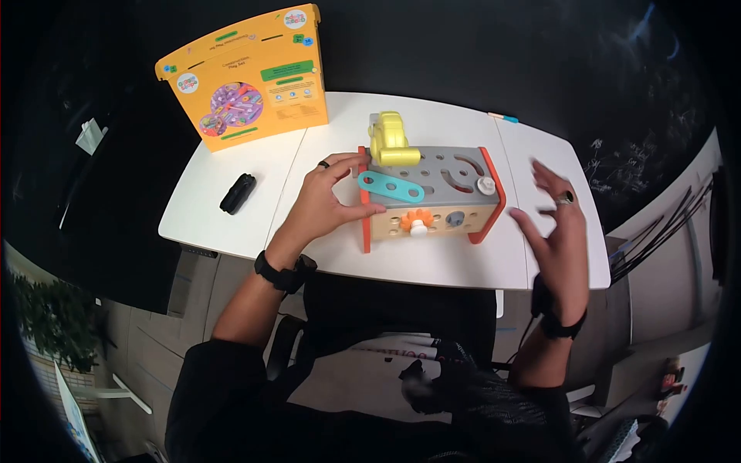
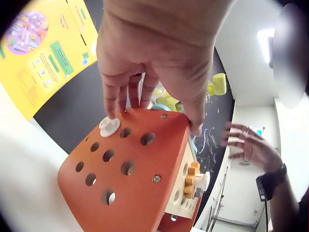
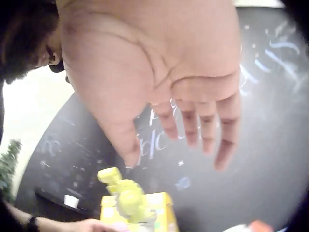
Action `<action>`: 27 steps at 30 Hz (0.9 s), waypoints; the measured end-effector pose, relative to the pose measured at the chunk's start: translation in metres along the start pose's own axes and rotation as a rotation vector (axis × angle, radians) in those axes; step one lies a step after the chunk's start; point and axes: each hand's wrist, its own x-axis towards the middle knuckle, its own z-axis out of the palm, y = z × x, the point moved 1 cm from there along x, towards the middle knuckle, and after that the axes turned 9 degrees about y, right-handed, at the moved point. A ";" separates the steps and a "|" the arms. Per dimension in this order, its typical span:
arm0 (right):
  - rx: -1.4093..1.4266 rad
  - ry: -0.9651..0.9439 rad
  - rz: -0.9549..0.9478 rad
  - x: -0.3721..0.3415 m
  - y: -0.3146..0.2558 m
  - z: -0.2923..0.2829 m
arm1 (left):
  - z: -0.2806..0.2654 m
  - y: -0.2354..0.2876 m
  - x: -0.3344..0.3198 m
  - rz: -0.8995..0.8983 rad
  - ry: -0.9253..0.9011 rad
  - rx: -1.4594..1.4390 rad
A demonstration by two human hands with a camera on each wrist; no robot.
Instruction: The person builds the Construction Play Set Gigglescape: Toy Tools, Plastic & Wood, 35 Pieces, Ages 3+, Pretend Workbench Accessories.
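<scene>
A toy workbench (image 1: 432, 220) with a grey holed top and red end panels stands on the white table. My left hand (image 1: 328, 197) grips its left end, thumb along the front edge and fingers over the panel's top, as the left wrist view shows. A turquoise holed strip (image 1: 391, 187) lies on top near that thumb. Behind the strip stands a chunky yellow toy piece (image 1: 394, 139) with a cylindrical end. The front carries an orange gear (image 1: 417, 220) with a white bolt and a grey piece (image 1: 455, 219). My right hand (image 1: 562, 239) hovers empty, fingers spread, right of the workbench.
A big yellow play-set box (image 1: 247, 77) stands at the table's back left. In front of it lies a small black object (image 1: 238, 193). Marker pens (image 1: 503, 117) lie by the back edge, against a dark chalkboard wall (image 1: 463, 54).
</scene>
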 end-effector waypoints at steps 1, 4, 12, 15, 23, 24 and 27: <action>0.098 -0.050 -0.157 0.003 -0.014 0.007 | 0.002 0.000 -0.003 -0.005 -0.012 -0.003; 0.177 -0.203 -0.438 0.004 -0.049 0.043 | 0.007 -0.001 -0.008 -0.198 0.010 -0.144; 0.169 -0.296 -0.411 -0.007 -0.053 0.088 | 0.003 -0.009 -0.013 -0.062 0.002 -0.140; 0.147 -0.273 -0.460 -0.019 -0.043 0.097 | 0.003 -0.012 -0.013 -0.008 -0.022 -0.086; 0.218 -0.127 -0.376 -0.020 -0.059 0.086 | 0.008 -0.008 -0.016 -0.054 0.007 -0.112; 0.217 -0.126 -0.382 -0.019 -0.061 0.087 | 0.008 -0.007 -0.015 -0.051 0.012 -0.112; 0.277 -0.062 -0.366 -0.020 -0.057 0.090 | 0.008 -0.009 -0.017 -0.087 0.010 -0.124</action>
